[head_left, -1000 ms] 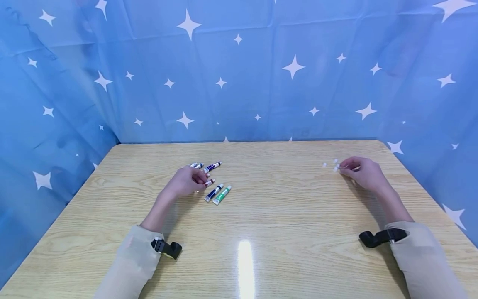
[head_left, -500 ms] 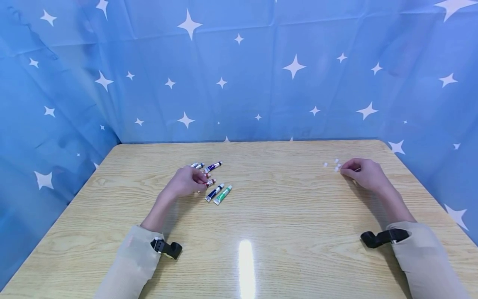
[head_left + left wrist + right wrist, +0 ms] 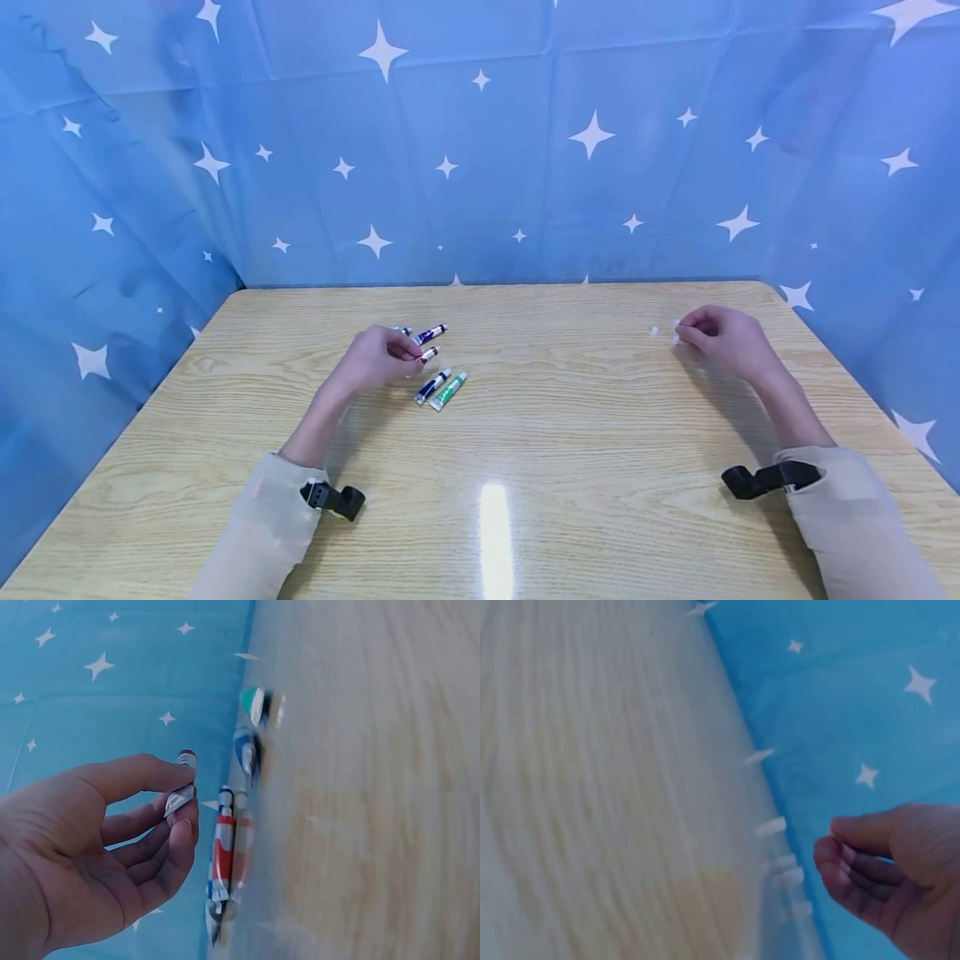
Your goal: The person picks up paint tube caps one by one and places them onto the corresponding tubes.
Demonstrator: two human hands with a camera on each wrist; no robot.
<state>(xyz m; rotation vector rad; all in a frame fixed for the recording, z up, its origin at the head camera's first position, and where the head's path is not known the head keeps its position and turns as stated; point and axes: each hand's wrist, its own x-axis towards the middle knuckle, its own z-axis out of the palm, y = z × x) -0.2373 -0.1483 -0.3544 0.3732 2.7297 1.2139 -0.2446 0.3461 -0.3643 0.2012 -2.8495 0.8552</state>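
Observation:
In the head view my left hand (image 3: 378, 358) pinches a small paint tube (image 3: 429, 355) with a dark red cap, between thumb and fingers. The left wrist view shows its pale crimped end (image 3: 180, 799) below the thumb, apart from the tabletop. Close by lie a dark blue tube (image 3: 432, 386), a green tube (image 3: 448, 391) and a purple-blue tube (image 3: 430, 334). A red-labelled tube (image 3: 223, 847) shows in the left wrist view. On the right, my right hand (image 3: 723, 337) has thumb and index tips together beside small white pieces (image 3: 654, 331); I cannot tell whether it pinches one.
A wood-grain table (image 3: 555, 433) spans the view, with a bright light reflection near its front. Behind and beside it hangs a blue curtain (image 3: 517, 183) with white stars. Black wrist mounts (image 3: 333, 498) are strapped over both pale sleeves.
My left hand has lifted the red-capped tube slightly up and to the right, away from the others. My right hand has risen a little and shifted left over the white pieces.

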